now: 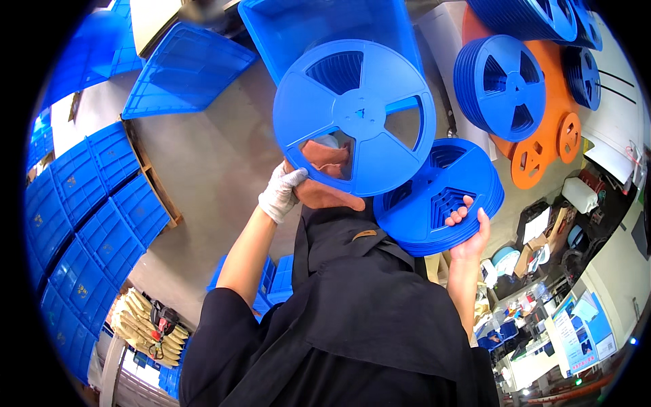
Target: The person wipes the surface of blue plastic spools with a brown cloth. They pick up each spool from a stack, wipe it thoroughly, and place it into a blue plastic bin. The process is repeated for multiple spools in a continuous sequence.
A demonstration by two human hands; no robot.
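Note:
A large blue plastic reel (399,73) with three window cutouts is tilted up in front of me. My left hand (281,194), in a white glove, is closed at its lower left rim. Against the underside there lies a reddish-brown cloth (329,195), partly visible through one window. My right hand (472,234), bare, grips a stack of similar blue reels (410,230), its fingers curled through a window and the thumb outside. The upper reel overlaps this stack in view, and whether they touch I cannot tell.
Beyond the reel stands an open blue bin (271,30). More reel stacks (485,64) lie on an orange surface (491,150) at the right, beside small orange reels (527,163). Blue crates (88,264) line the left; a cluttered bench (536,370) is at the lower right.

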